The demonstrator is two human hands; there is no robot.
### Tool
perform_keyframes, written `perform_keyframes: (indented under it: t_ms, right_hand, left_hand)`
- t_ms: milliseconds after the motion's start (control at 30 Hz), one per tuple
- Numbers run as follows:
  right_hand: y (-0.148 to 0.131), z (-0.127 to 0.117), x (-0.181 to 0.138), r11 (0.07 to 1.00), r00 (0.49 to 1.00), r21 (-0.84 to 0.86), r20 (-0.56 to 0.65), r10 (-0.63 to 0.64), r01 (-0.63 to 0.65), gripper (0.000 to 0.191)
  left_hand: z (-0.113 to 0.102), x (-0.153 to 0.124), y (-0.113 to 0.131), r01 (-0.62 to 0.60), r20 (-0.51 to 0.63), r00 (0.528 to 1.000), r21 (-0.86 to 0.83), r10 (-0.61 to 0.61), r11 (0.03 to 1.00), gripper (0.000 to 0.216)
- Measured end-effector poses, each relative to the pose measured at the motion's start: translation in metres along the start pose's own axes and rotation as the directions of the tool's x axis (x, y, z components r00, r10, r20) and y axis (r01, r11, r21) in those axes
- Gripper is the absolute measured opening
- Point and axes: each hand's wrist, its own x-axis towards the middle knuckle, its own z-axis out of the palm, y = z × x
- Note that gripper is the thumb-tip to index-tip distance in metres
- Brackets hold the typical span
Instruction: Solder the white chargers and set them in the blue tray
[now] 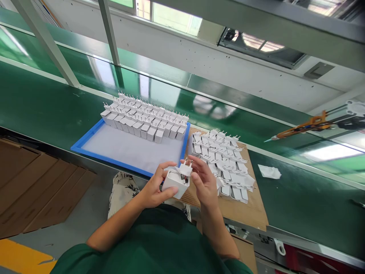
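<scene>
My left hand [156, 188] grips a white power adapter housing [174, 183] by its side, thumb on the near face. A white two-pin plug cap [185, 169] sits tilted over the housing's open end, with small wires showing in the gap. My right hand [204, 182] is curled around the cap's right side, thumb and index finger at its edge and pins. To the left, a blue-rimmed tray [111, 159] bears rows of upright white adapters [142, 118] with pins up. On the right, rows of white housings with loose plug caps [222, 158] stand on brown cardboard.
The cardboard sheet [253, 213] lies on the green bench [308, 190]. An orange tool with a pale tip [302, 128] hangs at the right, above a crumpled white wipe [269, 172]. Metal posts [110, 34] rise behind the tray. Brown cartons [37, 186] stand at lower left.
</scene>
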Motion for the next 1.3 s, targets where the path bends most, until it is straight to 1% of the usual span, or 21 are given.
perform_keyframes:
  t_ms: [33, 67, 167, 200, 300, 467, 667, 800, 900, 1067, 1200, 1300]
  right_hand:
    - [0.0, 0.001, 0.002, 1.0, 0.999, 0.005, 0.044, 0.027, -0.028, 0.039]
    - [0.0, 0.002, 0.003, 0.999, 0.998, 0.028, 0.056, 0.026, -0.027, 0.035]
    - [0.002, 0.007, 0.005, 0.989, 0.996, 0.122, 0.001, -0.086, 0.085, 0.021]
    - [0.002, 0.009, 0.005, 0.983, 0.993, 0.142, -0.003, -0.12, 0.12, 0.019]
    - [0.003, 0.011, 0.007, 0.977, 0.987, 0.155, 0.044, -0.154, 0.145, 0.019]
    - [0.003, 0.007, 0.01, 0.981, 0.981, 0.173, 0.15, -0.119, 0.093, 0.019]
    - [0.005, 0.006, 0.01, 0.972, 0.974, 0.221, 0.187, -0.128, 0.086, 0.018]
    - [0.007, 0.008, 0.009, 0.952, 0.962, 0.284, 0.206, -0.179, 0.116, 0.018]
    - [0.007, 0.009, 0.008, 0.934, 0.944, 0.327, 0.24, -0.228, 0.142, 0.022]
    - [0.006, 0.006, 0.01, 0.927, 0.926, 0.336, 0.27, -0.264, 0.166, 0.026]
    - [0.008, 0.004, 0.012, 0.926, 0.909, 0.329, 0.299, -0.289, 0.186, 0.027]
    - [0.009, 0.005, 0.012, 0.914, 0.904, 0.36, 0.301, -0.303, 0.186, 0.028]
  left_hand:
    - [0.001, 0.0, -0.002, 0.02, -0.002, 1.0, -0.049, -0.02, 0.999, 0.066]
    - [0.002, 0.0, -0.004, 0.037, -0.011, 0.999, -0.104, -0.038, 0.994, 0.067]
    - [0.006, 0.001, -0.006, 0.068, -0.055, 0.995, -0.265, -0.086, 0.962, 0.066]
    - [0.007, 0.001, -0.006, 0.074, -0.061, 0.993, -0.304, -0.097, 0.95, 0.066]
    - [0.008, 0.002, -0.005, 0.081, -0.061, 0.992, -0.366, -0.111, 0.927, 0.067]
    - [0.01, 0.002, -0.01, 0.085, -0.104, 0.985, -0.402, -0.138, 0.912, 0.067]
    - [0.011, 0.001, -0.013, 0.102, -0.072, 0.986, -0.453, -0.151, 0.886, 0.074]
    - [0.008, 0.001, -0.011, 0.092, -0.035, 0.992, -0.464, -0.123, 0.881, 0.076]
    - [0.007, 0.001, -0.01, 0.082, -0.01, 0.995, -0.474, -0.099, 0.877, 0.075]
    - [0.004, 0.001, -0.008, 0.048, 0.012, 0.999, -0.478, -0.048, 0.877, 0.069]
    - [0.002, 0.001, -0.008, 0.057, 0.032, 0.998, -0.463, -0.047, 0.885, 0.068]
    - [0.0, 0.001, -0.008, 0.063, 0.058, 0.997, -0.455, -0.041, 0.888, 0.067]
